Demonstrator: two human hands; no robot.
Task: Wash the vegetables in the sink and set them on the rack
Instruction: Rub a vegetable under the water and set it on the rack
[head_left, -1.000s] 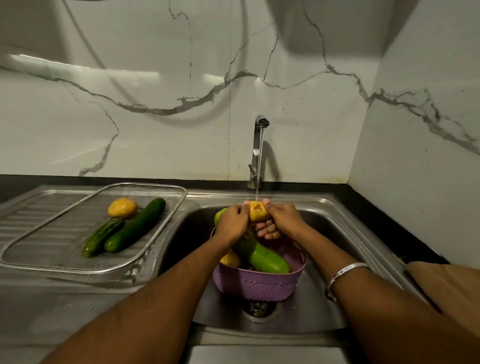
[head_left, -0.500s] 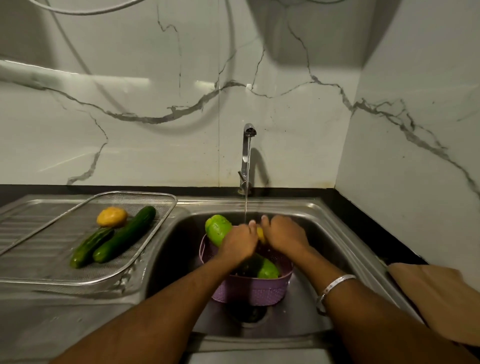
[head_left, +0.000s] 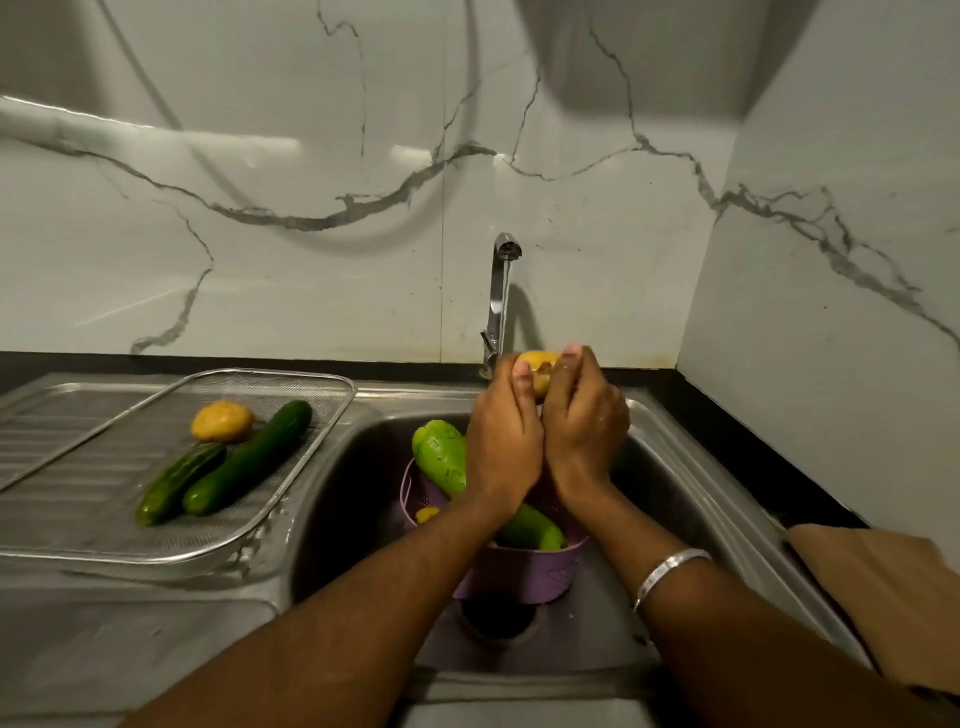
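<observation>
Your left hand (head_left: 504, 441) and right hand (head_left: 584, 421) were pressed together, both gripping one yellow potato (head_left: 537, 370) under the tap (head_left: 500, 301), above the sink (head_left: 691, 499). Purple basket (head_left: 519, 577) in sink: pale green gourd (head_left: 441, 457), a second green vegetable (head_left: 535, 532). Mesh rack (head_left: 291, 488), left on the counter (head_left: 104, 654): washed potato (head_left: 222, 421), two cucumbers (head_left: 249, 457).

Yellow potato (head_left: 537, 370) held above sink (head_left: 670, 483); cucumbers (head_left: 228, 465) racked.
</observation>
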